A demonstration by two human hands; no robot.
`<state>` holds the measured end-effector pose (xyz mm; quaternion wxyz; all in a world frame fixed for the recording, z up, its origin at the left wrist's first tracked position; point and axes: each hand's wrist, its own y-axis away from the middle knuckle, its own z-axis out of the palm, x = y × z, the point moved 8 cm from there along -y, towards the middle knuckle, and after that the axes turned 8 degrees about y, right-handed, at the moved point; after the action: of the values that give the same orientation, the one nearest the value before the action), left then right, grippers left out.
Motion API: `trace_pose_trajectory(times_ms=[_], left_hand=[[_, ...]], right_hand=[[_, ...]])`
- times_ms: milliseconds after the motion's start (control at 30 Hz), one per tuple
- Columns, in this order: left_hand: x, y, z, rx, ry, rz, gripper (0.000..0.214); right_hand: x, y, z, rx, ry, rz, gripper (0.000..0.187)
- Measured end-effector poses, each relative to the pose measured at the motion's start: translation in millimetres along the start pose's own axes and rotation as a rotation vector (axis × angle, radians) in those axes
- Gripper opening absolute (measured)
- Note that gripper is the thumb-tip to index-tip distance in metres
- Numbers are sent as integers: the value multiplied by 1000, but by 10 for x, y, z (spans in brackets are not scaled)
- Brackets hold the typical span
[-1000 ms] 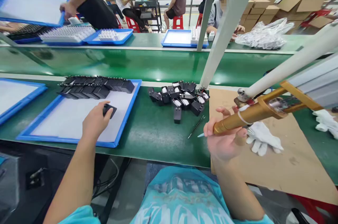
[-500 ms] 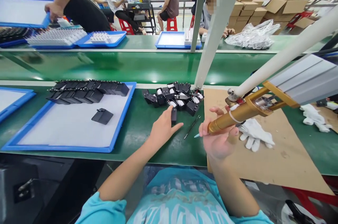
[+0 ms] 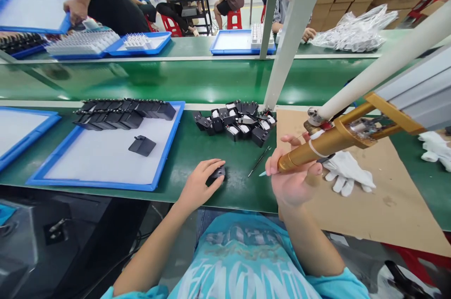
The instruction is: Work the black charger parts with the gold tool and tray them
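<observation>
The left hand [image 3: 198, 186] pinches a small black block [image 3: 219, 172] low over the glossy green bench [image 3: 197, 148]. The right hand [image 3: 293, 184] wraps the smooth gold cylindrical tool [image 3: 305, 152]. Beyond, boxy black-and-white parts [image 3: 217, 123] lie heaped; a blue-rimmed tray [image 3: 105, 184] holds rowed black blocks [image 3: 128, 120] and one apart.

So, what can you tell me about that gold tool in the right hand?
The gold tool looks metallic: a smooth cylinder ringed by a white tie, then an open frame showing shiny inner parts, with a grey housing beyond. It slants, its pale blue tip pointing down to the left. The right hand holds it from below; a fitting on a white pole sits close above it, contact unclear.
</observation>
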<state>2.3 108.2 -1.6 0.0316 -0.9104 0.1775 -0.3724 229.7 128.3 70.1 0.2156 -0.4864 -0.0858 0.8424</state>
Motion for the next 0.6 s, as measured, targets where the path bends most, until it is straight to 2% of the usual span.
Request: trace_pose_trajectory(times_ms=[200,300,400,467,533,600], left_hand=[[62,-98,22,-95,1,110,32],[-67,-79,-3,-133,130,15,40],[-280,12,9,-27,401,-140,50],[-390,101,26,103,556,-202,41],[-436,196,22,219,575,-224,27],[-371,258,12,237,473,-172,26]], right_hand=[[-15,2,64,-11,30,-14,30],[-14,1,79,-5,40,-11,30],[-2,-1,109,-15,9,-5,30],[9,0,149,-34,-14,-3,30],[17,5,204,-56,-36,-3,28],[24,14,269,-73,-49,6,28]])
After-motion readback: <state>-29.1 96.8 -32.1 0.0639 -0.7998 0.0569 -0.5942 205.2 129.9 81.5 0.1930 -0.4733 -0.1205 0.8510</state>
